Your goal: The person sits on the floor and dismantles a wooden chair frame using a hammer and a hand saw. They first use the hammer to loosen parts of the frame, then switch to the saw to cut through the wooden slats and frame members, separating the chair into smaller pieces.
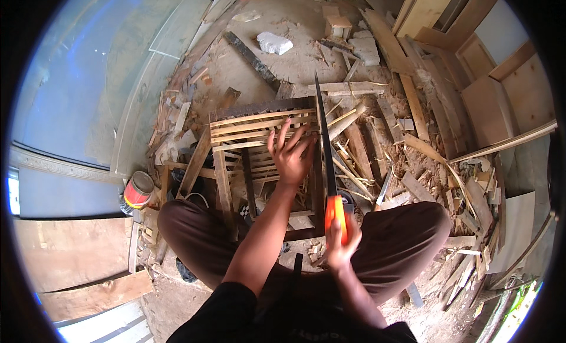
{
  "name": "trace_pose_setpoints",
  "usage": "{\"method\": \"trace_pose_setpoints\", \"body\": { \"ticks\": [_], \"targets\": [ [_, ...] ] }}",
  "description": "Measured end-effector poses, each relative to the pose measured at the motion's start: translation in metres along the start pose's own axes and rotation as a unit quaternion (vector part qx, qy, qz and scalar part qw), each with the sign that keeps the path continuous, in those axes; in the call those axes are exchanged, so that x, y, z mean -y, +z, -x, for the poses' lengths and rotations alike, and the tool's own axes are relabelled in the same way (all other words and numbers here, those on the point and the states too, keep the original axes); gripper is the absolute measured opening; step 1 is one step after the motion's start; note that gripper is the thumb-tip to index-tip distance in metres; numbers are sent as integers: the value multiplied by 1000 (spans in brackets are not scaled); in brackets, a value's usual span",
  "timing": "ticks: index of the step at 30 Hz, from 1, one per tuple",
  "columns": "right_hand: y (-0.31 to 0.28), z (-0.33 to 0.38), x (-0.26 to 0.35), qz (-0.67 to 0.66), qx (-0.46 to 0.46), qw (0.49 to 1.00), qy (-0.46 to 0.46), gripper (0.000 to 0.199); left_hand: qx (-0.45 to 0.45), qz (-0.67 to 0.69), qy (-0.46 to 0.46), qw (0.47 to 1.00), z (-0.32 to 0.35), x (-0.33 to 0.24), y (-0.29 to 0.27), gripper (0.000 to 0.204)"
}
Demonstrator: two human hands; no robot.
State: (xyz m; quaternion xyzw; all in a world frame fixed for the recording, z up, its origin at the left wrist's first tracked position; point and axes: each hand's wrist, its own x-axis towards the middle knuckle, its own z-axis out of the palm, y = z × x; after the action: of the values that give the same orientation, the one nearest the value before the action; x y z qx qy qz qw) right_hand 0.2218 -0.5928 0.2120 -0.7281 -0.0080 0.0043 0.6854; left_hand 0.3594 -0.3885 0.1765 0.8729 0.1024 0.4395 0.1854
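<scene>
A slatted wooden frame, dark with weathering, stands between my knees with light strips laid across its top. My left hand lies on these slats near the right edge, fingers spread and pressing down. In my right hand is the orange handle of a hand saw, fingers wrapped round it. The saw's long dark blade points away from me along the right side of the frame, close beside the strip ends. Whether its teeth touch the wood I cannot tell.
Wood scraps and offcuts litter the dirt floor to the right. A red and yellow can stands left of my knee. A white chunk and a dark beam lie ahead. Boards and panels lean at the far right.
</scene>
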Motion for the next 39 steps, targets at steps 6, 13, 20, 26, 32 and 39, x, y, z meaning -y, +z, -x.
{"method": "trace_pose_setpoints", "body": {
  "ticks": [6, 13, 20, 26, 32, 39],
  "targets": [
    [-38, 66, 0, -46, 14, 999, 18, 35, -19, 1, -5, 1000, 0, -2, 4, 3],
    [0, 4, -21, -76, 11, 997, 20, 34, -5, 0, -3, 1000, -3, -4, -1, 4],
    [-33, 36, 16, -60, 47, 997, 26, 34, -25, 6, -9, 1000, -2, -3, 2, 3],
    [12, -21, 16, -4, 19, 1000, -17, 34, -2, 1, -12, 1000, -5, -2, -2, 3],
    [-46, 60, 14, -10, 46, 999, 19, 34, -22, 2, -6, 1000, -1, -3, 2, 1],
    [6, -19, 19, 4, 37, 999, 7, 33, 5, -5, 4, 1000, -1, 1, -1, 4]
  ]
}}
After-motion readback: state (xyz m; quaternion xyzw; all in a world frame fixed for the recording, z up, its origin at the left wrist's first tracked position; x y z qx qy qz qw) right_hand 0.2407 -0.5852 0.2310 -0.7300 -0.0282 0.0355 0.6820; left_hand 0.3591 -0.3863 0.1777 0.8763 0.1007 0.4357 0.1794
